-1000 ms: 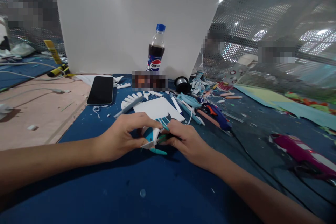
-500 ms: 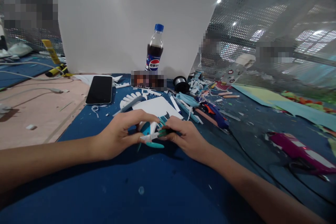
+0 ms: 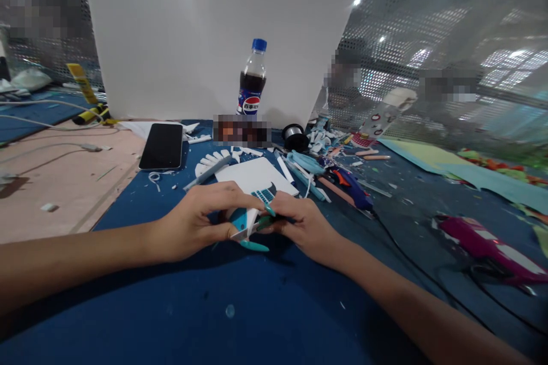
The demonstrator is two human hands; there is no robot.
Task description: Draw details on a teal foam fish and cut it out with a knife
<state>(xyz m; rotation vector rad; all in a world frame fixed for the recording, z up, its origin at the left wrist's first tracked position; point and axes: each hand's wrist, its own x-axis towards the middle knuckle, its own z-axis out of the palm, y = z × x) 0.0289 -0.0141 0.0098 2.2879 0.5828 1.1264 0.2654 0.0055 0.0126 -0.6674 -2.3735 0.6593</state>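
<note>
Blue mat (image 3: 257,308) covers the near table, felt-like, flecked with white scraps. Both hands meet at its centre. The left hand (image 3: 194,222) curls around a small craft piece (image 3: 245,222), white and teal, flat and stiff like foam sheet; thumb and forefinger pinch its edge, the other fingers are folded under. The right hand (image 3: 303,225) closes on a thin green-handled tool (image 3: 266,220) whose tip meets the piece; the grip is tight, and what kind of tool it is cannot be told. A loose teal sliver (image 3: 256,246) lies on the mat just at 6 o'clock of the piece.

Around the hands:
- 12 o'clock, just behind: a white foam sheet (image 3: 252,174), flat and square-cornered, with a teal grid cut-out at its near edge.
- 10 o'clock: a black phone (image 3: 161,146), face up and glossy.
- 12 o'clock, farther: a cola bottle (image 3: 252,80), clear plastic with a blue cap, upright against a tall white board (image 3: 205,28).
- 1 o'clock: a black wire spool (image 3: 295,137), then a heap of pale blue strips and white offcuts.
- 2 o'clock: a blue glue gun (image 3: 349,182), its black cord trailing toward the near right.
- 3 o'clock, well apart: a magenta toy car (image 3: 483,245).

Perforated metal mesh (image 3: 428,28) backs the right side.
</note>
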